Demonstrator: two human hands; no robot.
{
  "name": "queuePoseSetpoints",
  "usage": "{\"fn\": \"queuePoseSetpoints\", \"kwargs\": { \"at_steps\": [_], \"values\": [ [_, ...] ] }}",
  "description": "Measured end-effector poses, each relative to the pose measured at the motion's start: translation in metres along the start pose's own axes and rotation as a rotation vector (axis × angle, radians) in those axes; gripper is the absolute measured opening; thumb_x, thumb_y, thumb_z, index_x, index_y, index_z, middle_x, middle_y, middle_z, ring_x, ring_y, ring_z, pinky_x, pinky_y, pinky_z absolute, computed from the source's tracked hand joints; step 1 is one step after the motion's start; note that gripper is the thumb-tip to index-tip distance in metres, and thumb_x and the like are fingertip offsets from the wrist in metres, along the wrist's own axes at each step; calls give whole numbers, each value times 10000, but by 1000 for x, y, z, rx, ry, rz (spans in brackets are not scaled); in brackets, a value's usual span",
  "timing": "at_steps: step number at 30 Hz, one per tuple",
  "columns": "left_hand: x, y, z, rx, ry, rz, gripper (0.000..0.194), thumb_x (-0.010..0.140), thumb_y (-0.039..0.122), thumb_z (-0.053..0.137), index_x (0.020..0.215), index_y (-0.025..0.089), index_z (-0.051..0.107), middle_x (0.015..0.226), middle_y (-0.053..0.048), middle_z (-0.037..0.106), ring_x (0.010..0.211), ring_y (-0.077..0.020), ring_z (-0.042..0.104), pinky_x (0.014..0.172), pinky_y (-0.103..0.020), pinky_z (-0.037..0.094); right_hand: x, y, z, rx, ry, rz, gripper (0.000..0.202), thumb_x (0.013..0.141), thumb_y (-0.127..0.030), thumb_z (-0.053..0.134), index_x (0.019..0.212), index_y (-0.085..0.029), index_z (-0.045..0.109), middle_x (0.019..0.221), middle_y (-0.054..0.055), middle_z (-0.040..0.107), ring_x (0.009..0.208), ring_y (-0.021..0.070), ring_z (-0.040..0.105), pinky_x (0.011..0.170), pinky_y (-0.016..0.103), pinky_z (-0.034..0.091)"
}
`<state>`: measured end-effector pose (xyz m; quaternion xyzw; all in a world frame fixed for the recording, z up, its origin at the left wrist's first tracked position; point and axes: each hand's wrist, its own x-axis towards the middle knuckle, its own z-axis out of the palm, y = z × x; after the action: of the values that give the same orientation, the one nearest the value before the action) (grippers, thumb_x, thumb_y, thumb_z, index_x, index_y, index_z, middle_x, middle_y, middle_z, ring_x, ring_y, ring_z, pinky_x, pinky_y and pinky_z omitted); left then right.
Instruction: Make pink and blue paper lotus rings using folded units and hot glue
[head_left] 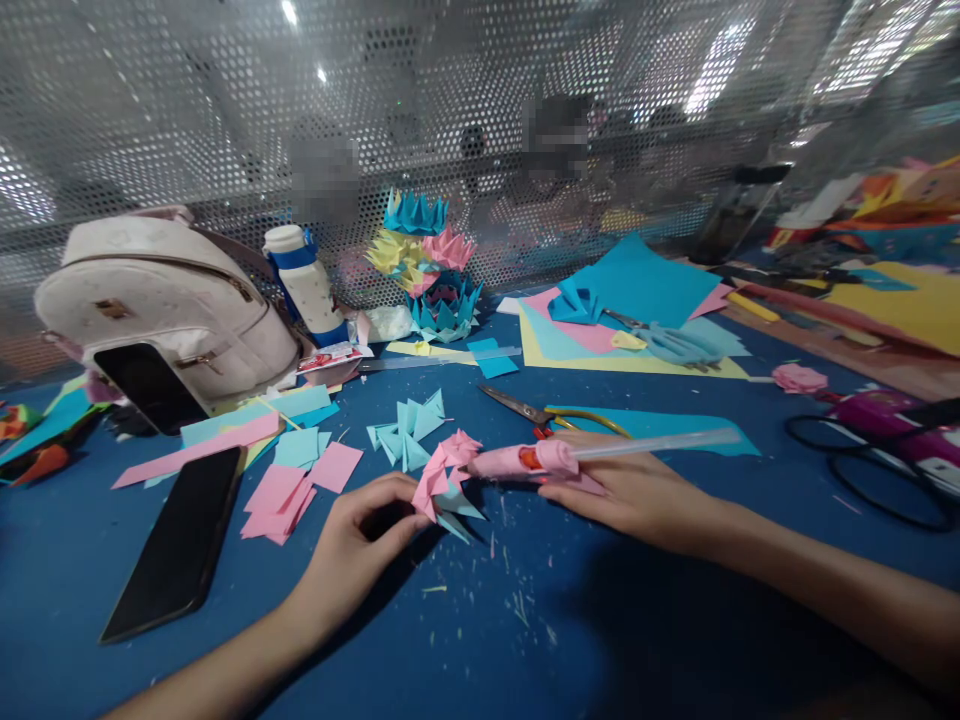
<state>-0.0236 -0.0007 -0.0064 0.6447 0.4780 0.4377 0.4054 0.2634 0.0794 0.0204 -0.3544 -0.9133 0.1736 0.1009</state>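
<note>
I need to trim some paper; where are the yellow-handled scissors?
In the head view, the yellow-handled scissors lie just right of centre on the table, just beyond the pink glue gun in the right hand.

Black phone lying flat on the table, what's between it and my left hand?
Pink paper squares, some overlapping, lie between the phone and your left hand; the head view shows them on the blue table.

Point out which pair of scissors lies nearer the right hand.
The yellow-handled scissors, lying just beyond the right hand. The blue-handled scissors lie farther back, on the coloured paper sheets.
</note>
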Motion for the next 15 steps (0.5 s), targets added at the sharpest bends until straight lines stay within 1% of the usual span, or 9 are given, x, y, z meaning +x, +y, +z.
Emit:
{"fn": "queuePoseSetpoints", "kwargs": {
  "at_steps": [2,6,9,13,15],
  "values": [
    [0,1,0,6,3,5,101,864,231,636,833,166,706,849,-48,694,792,-168,631,743,-276,484,0,1,0,-5,1,-2,458,953,-514,391,1204,-220,636,1191,72,656,1084,260,593,952,399,478],
    [-1,1,0,12,12,12,92,856,224,645,824,169,710,847,-49,698,788,-169,634,739,-277,491,0,3,1,2,-6,-9,434,945,-515,412,1142,-221,663,1147,65,675,1072,259,599,964,400,474],
    [-1,1,-1,3,12,17,91,859,226,646,826,172,710,844,-44,698,787,-165,633,738,-270,491,0,3,1,19,13,-9,427,949,-505,406,1167,-234,655,1199,54,657,1090,257,594,948,387,483],
    [0,1,0,1,6,7,97,864,231,641,832,172,710,853,-47,700,794,-168,635,742,-270,490,0,1,0,13,-1,8,434,924,-539,439,1074,-210,679,1123,66,685,990,249,629,907,378,502],
    [1,2,0,6,7,3,102,863,235,641,825,169,709,848,-49,699,791,-172,635,742,-273,488,0,1,-1,14,-7,10,443,920,-543,437,1068,-203,679,1115,70,688,987,252,632,914,383,500]
  ]
}}
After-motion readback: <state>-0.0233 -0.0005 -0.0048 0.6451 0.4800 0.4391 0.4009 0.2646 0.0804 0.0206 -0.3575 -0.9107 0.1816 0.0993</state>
